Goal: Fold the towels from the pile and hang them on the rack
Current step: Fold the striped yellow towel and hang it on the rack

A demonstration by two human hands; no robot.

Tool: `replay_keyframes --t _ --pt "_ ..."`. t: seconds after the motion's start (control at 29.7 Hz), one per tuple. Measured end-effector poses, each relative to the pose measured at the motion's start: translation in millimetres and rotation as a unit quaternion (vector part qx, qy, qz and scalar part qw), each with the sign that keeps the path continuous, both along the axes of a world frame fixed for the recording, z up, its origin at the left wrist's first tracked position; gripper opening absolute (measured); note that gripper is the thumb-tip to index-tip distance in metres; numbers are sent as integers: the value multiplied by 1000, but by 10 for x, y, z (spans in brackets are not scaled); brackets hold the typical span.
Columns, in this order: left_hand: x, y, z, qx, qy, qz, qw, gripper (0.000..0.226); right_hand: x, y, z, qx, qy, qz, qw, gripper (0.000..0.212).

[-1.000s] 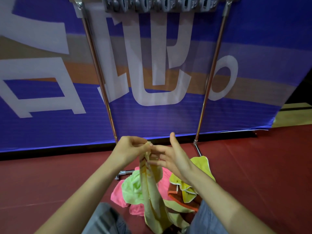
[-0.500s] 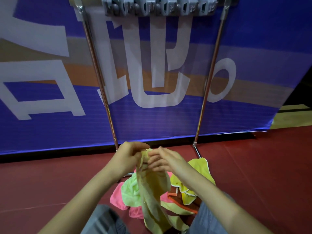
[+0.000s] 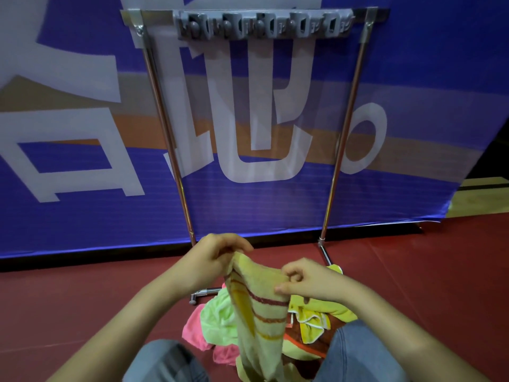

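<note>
Pinching a striped yellow towel (image 3: 259,304) by its top edge, left hand (image 3: 217,257) and right hand (image 3: 305,282) hold it above the pile (image 3: 220,323), before the rack (image 3: 264,23).

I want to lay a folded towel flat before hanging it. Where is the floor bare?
Bare red floor lies left of the pile up to the banner, and more right of the rack. Between the knees is crowded: the pile lies there under the striped towel that the left hand and right hand hold.

striped towel (image 3: 259,307) cut off below, pile (image 3: 217,318) partly hidden
</note>
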State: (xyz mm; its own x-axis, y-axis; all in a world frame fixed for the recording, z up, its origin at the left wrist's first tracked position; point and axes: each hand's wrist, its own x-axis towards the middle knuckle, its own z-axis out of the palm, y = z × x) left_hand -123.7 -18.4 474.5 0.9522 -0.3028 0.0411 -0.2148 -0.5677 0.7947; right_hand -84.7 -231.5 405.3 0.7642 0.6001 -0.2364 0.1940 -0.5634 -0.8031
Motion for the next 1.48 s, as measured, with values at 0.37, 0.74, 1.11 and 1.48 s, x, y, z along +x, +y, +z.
replay_keyframes --t 0.37,0.74,1.11,1.48 --pt "-23 186 -14 -39 26 5 999 38 88 -240 272 249 -64 -187 948 29" --pt "-79 159 -76 -115 41 32 992 22 -17 -212 550 246 -48 -218 943 25" --pt "-26 180 -98 101 3 64 993 23 -80 -179 613 258 -45 -199 945 18" --pt "-24 180 24 -116 87 168 975 9 -34 -191 537 223 -120 -252 934 13"
